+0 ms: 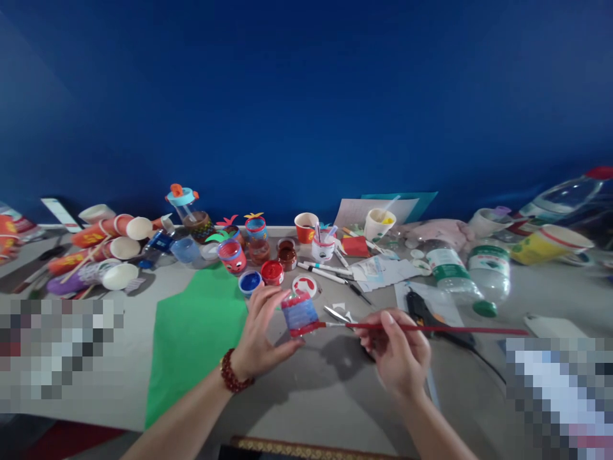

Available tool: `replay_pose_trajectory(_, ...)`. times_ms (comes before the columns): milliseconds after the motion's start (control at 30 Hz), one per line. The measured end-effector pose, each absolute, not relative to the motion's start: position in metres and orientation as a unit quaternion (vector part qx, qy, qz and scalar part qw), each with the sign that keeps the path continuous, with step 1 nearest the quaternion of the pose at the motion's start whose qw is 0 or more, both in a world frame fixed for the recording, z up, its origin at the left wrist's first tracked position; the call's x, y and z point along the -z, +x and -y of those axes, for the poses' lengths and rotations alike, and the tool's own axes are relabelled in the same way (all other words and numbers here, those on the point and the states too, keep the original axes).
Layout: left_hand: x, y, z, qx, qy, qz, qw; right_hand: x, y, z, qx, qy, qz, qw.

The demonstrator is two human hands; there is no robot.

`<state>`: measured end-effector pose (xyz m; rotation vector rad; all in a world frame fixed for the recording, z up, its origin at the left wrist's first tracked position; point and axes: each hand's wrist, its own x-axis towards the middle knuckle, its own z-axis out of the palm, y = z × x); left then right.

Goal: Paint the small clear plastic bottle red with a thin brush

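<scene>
My left hand [263, 332], with a beaded bracelet on the wrist, grips a small clear cup [301, 313] painted blue in the middle with red bands at its edges. The cup is tilted on its side above the table. Between the fingers of my right hand [400, 351] is a paintbrush [460, 329] with a long red handle. Its bristles touch the red band on the cup's lower edge. Just beyond the cup stand an open pot of red paint [272, 273], a pot of blue paint [249, 282] and a red-smeared lid [304, 286].
A green sheet [191, 345] lies at the left. Painted cups [232, 257] and a brown paint pot [287, 254] stand behind. Scissors [338, 314], a glue gun [421, 310] and plastic bottles [488, 271] are at the right. Paper cups [125, 248] lie at the far left.
</scene>
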<state>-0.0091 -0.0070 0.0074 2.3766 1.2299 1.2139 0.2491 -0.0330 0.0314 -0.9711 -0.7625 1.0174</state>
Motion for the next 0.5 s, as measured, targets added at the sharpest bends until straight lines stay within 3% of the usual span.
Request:
replay_pose_trajectory(267, -0.001, -0.011, 0.005, -0.484, 0.776, -0.362, 0.180, -0.036, 0.252, 0.027, -0.435, -0.404, 0.324, 0.737)
replay_pose_trajectory(500, 0.011, -0.009, 0.000, -0.530, 0.724, -0.294, 0.330, -0.024, 0.245, 0.029, -0.426, -0.383, 0.521, 0.633)
